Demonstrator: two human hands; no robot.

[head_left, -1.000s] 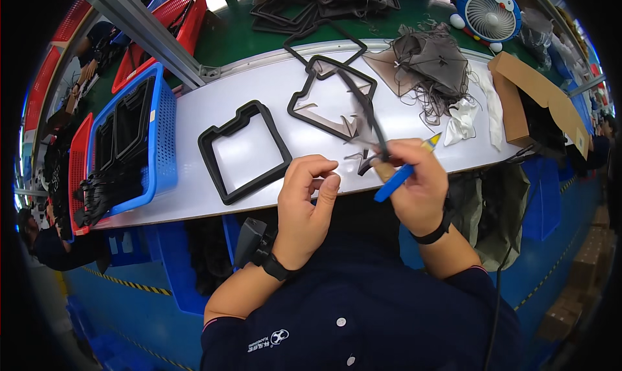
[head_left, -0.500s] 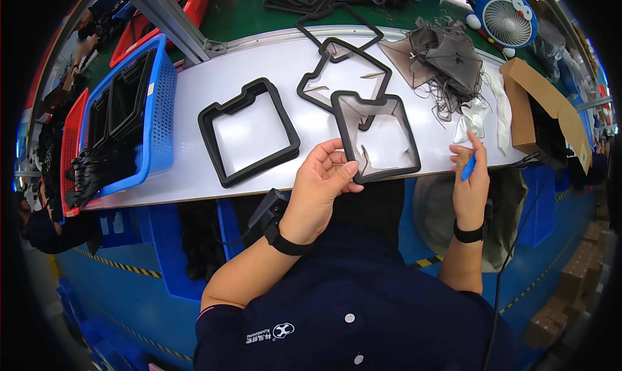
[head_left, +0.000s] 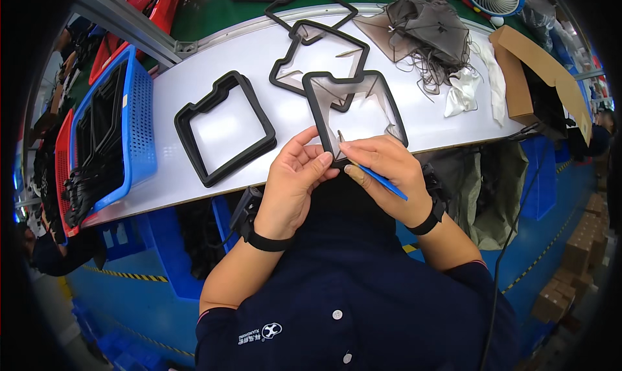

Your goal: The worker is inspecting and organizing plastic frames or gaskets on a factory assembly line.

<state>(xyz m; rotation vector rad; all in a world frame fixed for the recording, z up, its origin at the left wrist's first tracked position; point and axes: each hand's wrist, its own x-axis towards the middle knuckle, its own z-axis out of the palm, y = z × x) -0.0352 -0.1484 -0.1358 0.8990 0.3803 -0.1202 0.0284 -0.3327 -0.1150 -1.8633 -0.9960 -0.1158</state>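
Frame (head_left: 316, 112), black, notched along its far side and lined with thin grey material, is over the surface (head_left: 284, 115) near its front edge. Its near-left corner sits in the left grip (head_left: 290, 186), which is clasped on it with the thumb on top; most of the frame extends forward and right of that hold. The right grip (head_left: 390, 175) is closed around a blue tool (head_left: 387, 183), fingertips at the near side, just right of that corner. The frame's far side overlaps a second frame (head_left: 330, 33); stacked frames (head_left: 240, 163) lie apart, to the left.
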